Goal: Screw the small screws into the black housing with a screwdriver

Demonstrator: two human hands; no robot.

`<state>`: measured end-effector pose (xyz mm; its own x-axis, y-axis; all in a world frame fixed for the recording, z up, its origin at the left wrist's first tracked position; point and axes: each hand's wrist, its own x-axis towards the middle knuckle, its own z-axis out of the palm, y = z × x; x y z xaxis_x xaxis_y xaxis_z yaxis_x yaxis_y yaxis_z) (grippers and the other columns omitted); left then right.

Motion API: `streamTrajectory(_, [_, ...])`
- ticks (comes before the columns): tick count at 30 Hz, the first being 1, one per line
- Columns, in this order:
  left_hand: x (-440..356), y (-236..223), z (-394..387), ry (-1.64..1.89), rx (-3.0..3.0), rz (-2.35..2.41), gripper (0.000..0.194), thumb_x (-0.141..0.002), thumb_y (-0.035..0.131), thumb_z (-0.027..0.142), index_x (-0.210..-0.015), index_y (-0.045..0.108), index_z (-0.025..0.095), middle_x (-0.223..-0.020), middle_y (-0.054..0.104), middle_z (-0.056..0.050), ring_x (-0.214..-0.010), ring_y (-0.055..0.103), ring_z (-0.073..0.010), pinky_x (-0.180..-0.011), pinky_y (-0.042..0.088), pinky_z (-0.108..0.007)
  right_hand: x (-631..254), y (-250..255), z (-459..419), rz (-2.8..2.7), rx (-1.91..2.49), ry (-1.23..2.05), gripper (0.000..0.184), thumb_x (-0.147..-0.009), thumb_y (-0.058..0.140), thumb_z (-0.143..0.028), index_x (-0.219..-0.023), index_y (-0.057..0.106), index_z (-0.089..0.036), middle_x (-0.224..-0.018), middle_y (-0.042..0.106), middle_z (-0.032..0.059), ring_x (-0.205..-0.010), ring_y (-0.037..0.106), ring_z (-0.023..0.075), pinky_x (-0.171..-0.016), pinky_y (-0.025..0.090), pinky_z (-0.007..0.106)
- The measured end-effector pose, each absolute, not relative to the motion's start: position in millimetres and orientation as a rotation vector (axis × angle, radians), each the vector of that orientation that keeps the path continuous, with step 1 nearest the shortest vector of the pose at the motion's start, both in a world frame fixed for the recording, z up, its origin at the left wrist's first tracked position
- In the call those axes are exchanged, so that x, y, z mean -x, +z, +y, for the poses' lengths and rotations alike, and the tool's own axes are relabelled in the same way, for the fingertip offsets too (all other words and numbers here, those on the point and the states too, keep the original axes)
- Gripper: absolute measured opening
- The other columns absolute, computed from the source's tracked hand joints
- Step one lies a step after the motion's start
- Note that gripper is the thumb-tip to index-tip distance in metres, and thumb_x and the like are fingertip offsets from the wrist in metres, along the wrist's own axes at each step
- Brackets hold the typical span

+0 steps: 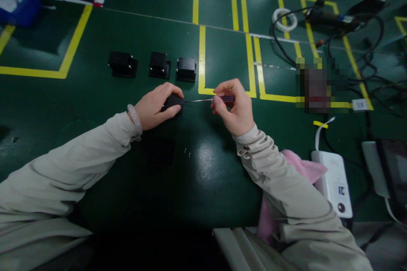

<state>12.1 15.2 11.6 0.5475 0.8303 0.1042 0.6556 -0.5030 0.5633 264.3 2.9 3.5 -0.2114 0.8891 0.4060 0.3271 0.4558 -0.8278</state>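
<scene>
One screwdriver (225, 99), seemingly touching one held black part (173, 103); three similar parts (157, 65) behind.

You have 1 small black block (173, 102), partly covered by your left hand (156, 106). Your 1 screwdriver (224, 99), with its dark purple handle in your right hand (234, 106), lies nearly level across your view, its thin metal shaft reaching the block's right side.

At the far left there's a blue bin (19, 2); on the right, a white tape roll (276, 20), tangled black cables (380, 44) and a white power strip (333, 178) beside pink cloth (300, 165).
</scene>
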Motion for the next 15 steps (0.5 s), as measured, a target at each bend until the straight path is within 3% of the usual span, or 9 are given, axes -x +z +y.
streamTrajectory(8, [-13.1,14.2,14.8,0.521,-2.329,1.187,0.043,-0.090,0.044,0.043,-0.114,0.060,0.011,-0.111,0.064,-0.012,-0.103,0.061,-0.0255,-0.095,0.051,-0.043,-262.3,6.4,2.4,-1.722,1.052,0.820,0.021,-0.098,0.057,-0.040,-0.087,0.050,-0.023,-0.060,0.057,-0.0082,-0.049,0.056,0.0075,-0.056,0.049,0.027])
streamTrajectory(15, [-12.6,13.1,15.3,0.526,-2.334,1.190,0.043,-0.090,0.043,0.044,-0.114,0.060,0.012,-0.110,0.065,-0.011,-0.101,0.062,-0.0244,-0.091,0.052,-0.041,-264.1,2.0,3.9,-1.761,1.037,0.741,0.019,-0.095,0.059,-0.041,-0.099,0.051,-0.024,-0.079,0.060,-0.0017,-0.073,0.062,0.0128,-0.063,0.055,0.030])
